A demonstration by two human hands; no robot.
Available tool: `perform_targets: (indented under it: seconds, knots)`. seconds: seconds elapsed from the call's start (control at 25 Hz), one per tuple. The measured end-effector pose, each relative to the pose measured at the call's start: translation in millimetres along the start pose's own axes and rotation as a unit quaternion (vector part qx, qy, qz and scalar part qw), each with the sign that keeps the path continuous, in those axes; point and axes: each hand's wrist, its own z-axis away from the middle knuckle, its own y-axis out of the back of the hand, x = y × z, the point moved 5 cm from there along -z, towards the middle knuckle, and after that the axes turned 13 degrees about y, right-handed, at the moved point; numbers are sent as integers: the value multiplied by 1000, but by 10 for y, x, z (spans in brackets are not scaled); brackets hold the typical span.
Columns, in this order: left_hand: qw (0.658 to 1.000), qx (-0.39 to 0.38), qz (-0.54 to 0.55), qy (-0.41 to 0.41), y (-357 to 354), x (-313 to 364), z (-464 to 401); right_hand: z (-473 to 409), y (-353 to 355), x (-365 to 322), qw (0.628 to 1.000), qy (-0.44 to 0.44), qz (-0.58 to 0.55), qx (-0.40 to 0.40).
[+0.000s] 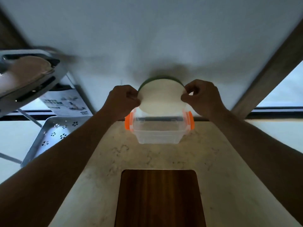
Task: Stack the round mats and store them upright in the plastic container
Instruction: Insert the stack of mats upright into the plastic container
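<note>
The printed sheet [65,102] at left carries writing too blurred to read. On the pale marbled tabletop [98,161], against a white wall, the left hand [123,99] and right hand [203,97] pinch the upright stack of round mats [161,97], white in front, green behind, its lower edge inside the clear plastic container with orange clips [158,128].

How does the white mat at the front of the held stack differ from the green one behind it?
The white mat faces the camera with its whole face in view; the green mat shows only as a thin dark arc above the white mat's top edge. The white mat is pale, the green mat dark. Both are round, held upright together by the left hand and right hand, with their lower edge in the clear container.
</note>
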Motion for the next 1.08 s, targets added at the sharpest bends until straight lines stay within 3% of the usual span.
perform_targets:
  seconds: [0.16, 0.6, 1.08]
  knots:
    - [995, 31, -91, -25, -252, -215, -225, -85, -333, 328, 998, 30, 39, -32]
    - [981, 73, -177, 25, -720, -464, -381, 2, -753, 721, 981, 0, 190, -37]
    - [972, 138, -189, 8, -913, -582, -389, 75, -883, 839, 984, -32, 175, -28]
